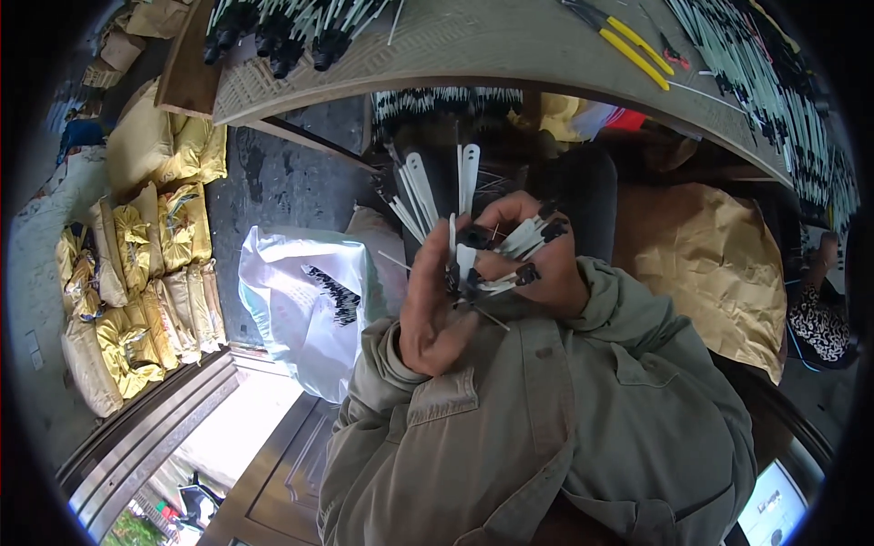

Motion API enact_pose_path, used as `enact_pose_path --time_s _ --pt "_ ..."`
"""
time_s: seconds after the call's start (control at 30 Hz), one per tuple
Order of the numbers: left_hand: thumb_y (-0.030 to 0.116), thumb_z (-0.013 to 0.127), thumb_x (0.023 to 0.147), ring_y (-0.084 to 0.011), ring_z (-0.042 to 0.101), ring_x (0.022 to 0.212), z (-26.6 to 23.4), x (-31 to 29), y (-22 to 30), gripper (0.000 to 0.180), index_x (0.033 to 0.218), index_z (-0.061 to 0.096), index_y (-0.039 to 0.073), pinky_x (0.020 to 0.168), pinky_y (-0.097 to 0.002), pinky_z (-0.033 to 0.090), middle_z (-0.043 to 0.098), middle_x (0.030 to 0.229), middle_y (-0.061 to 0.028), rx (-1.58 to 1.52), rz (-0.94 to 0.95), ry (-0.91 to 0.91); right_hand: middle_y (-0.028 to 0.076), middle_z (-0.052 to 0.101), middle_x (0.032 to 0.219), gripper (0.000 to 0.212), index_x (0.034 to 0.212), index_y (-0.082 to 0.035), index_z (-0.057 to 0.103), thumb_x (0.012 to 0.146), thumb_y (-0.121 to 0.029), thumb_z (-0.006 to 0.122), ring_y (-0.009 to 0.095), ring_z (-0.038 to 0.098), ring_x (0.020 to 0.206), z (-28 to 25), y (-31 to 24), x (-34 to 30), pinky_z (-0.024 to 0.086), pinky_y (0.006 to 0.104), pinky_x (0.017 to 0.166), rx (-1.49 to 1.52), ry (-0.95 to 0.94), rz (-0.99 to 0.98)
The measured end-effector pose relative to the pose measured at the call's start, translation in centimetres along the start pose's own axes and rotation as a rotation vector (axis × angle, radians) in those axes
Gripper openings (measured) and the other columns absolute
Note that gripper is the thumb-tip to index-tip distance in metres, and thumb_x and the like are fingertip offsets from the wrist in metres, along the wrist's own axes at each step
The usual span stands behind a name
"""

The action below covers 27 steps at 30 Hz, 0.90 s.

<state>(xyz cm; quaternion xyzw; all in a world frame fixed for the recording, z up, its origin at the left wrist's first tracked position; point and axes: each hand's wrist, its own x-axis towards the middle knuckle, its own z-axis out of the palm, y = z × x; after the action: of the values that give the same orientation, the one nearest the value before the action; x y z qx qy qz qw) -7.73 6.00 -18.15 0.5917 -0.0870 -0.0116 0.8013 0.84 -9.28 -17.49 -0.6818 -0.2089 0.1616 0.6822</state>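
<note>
Our left hand (431,305), grip unclear, partly hides white strips (420,187); our right hand (544,268) clasps black-tipped strips (523,238); yellow-handled pliers (635,60) lie upper right.

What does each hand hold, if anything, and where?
The right hand clasps slim white plastic strips, apparently near their black ends. Long, flat white strips with holes rise beside the left hand; its grip cannot be told.

We see bright daylight (244,411) in a doorway (196,455), a brown door (280,469), a dark floor (269,187) and a table (492,50).
</note>
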Motion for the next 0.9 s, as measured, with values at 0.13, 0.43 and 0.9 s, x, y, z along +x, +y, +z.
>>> enact_pose_path --time_s 0.13,0.43,0.9 --pt "0.019 0.054 0.075 -0.0311 0.027 0.128 0.2 0.2 -1.4 0.079 0.137 0.013 -0.008 0.104 -0.0355 0.018 0.025 0.137 -0.0234 0.13 0.093 0.032 0.004 0.058 0.085 0.029 0.093 0.0 0.052 0.07 -0.003 0.07 0.008 0.054 0.077 -0.5 1.3 0.0 0.045 0.0224 0.067 0.073 -0.012 0.041" --pt "0.03 0.065 0.072 -0.0396 0.033 0.124 0.8 2.5 -3.5 0.086 0.135 0.02 -0.007 0.102 -0.0388 0.025 0.028 0.134 -0.0284 0.428 0.258 -0.051 0.003 0.057 0.087 0.029 0.096 0.001 0.052 0.072 -0.004 0.068 0.008 0.054 0.078 -2.5 1.5 0.3 0.045 0.0217 0.069 0.244 0.088 0.182" --pt "0.002 0.043 0.087 -0.0291 0.057 0.082 2.2 1.9 -2.8 0.029 0.114 0.049 -0.007 0.071 -0.0305 0.044 0.053 0.093 -0.0195 0.534 0.16 0.262 0.006 0.055 0.086 0.031 0.093 0.001 0.05 0.071 -0.004 0.071 0.01 0.053 0.076 -1.5 0.5 -1.1 0.044 0.0244 0.068 0.04 0.018 -0.037"
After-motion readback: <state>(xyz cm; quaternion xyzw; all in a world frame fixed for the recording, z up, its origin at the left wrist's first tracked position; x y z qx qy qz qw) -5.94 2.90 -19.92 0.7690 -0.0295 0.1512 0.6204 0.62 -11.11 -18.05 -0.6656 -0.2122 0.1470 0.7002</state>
